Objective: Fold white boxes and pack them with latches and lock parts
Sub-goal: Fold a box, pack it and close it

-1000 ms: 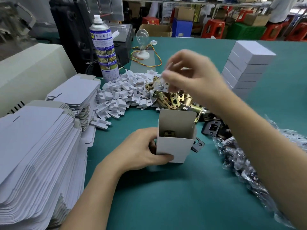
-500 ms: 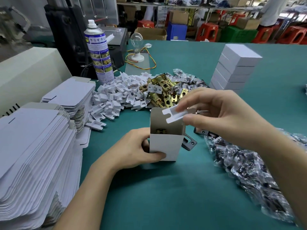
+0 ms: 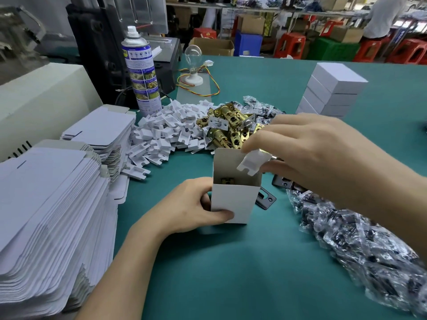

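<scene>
My right hand [image 3: 307, 153] pinched 1 cardboard insert [image 3: 253, 163], lowered to the white box [image 3: 233, 202] mouth | left hand [image 3: 191, 204] gripped white box | latch [image 3: 227, 180] inside, insert due next

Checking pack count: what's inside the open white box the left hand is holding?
A brass latch part lies low inside the open box. The right hand pinches a white card insert at its opening. The box's front wall hides anything else.

Head cam — fwd/down, near table [image 3: 231, 262]
</scene>
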`<state>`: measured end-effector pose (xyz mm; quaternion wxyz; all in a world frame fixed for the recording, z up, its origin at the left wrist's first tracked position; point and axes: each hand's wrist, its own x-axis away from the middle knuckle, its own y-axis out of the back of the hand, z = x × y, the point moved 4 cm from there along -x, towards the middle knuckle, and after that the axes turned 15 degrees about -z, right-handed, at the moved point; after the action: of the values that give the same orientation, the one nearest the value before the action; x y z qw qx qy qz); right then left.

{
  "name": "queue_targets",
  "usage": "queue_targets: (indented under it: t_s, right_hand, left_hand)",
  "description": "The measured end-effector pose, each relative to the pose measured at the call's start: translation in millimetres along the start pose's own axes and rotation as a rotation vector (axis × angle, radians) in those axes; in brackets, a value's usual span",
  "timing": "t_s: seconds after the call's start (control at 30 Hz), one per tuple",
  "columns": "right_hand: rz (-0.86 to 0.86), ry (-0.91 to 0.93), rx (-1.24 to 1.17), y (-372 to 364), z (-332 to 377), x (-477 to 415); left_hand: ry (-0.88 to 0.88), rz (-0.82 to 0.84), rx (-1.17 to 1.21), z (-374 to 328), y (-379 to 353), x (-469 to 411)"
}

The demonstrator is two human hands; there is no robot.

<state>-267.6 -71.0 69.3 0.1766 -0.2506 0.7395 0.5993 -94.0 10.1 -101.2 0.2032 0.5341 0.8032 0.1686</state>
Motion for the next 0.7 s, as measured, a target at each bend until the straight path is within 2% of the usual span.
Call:
queue_targets:
  t_s: [0.3,0.57,0.63,0.7]
  right_hand:
    - [0.11,0.084,0.099,-13.6,7.1,2.5]
    - [0.309,-0.044,-0.046,-17.7,2.1,-0.7]
    - [0.214,-0.144,-0.158,-11.2,-0.2,-1.2]
    - [-0.012,-0.3,-0.227,1.5,-11.3,2.9]
  left_hand:
    - [0.017,0.003,0.001,0.9,0.3,0.1]
    - [0.031,0.005,-0.001,1.4,-0.1,-0.2]
    - [0.026,0.005,0.003,0.3,-0.1,-0.1]
    - [0.023,0.005,0.004,-0.7,0.1,-0.5]
